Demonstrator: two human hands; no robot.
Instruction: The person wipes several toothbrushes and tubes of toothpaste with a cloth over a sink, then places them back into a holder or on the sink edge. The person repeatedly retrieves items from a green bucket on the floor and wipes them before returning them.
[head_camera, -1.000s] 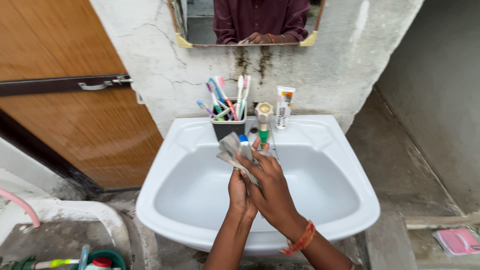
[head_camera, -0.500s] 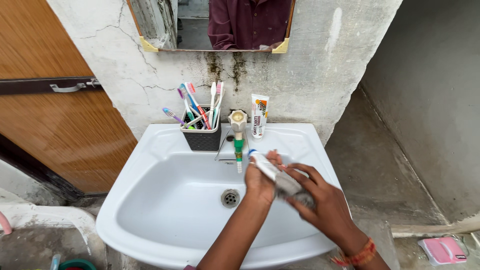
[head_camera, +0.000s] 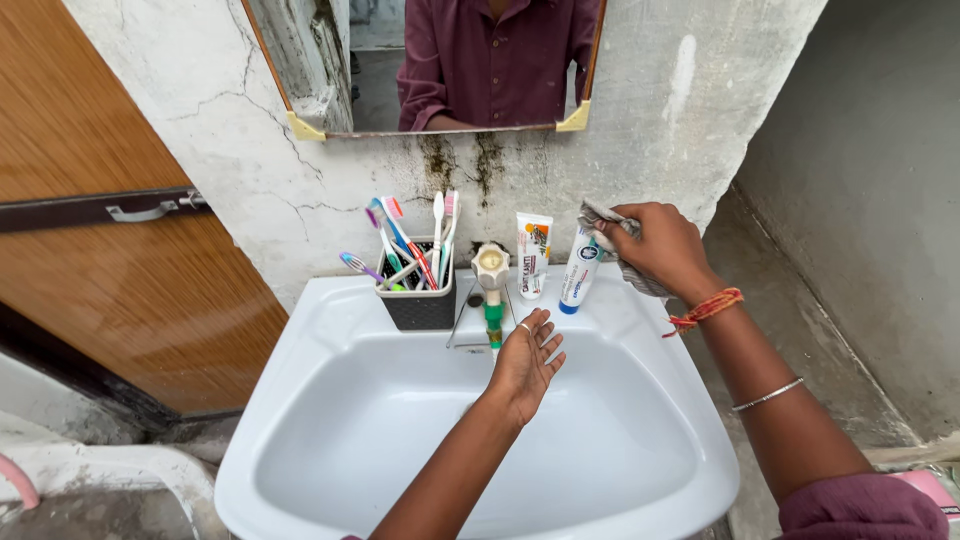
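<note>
Cracked-wall washroom, white sink (head_camera: 300, 345): right hand (head_camera: 655, 245) grasps grey cloth (head_camera: 600, 222) against blue-capped tube (head_camera: 578, 272) standing on sink's back ledge; left hand (head_camera: 528, 362) open, empty, over sink beneath tap (head_camera: 490, 285).

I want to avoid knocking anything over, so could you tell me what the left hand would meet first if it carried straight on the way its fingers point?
The left hand points up toward the wall; the tap looks first in line, though depth is unclear.
</note>
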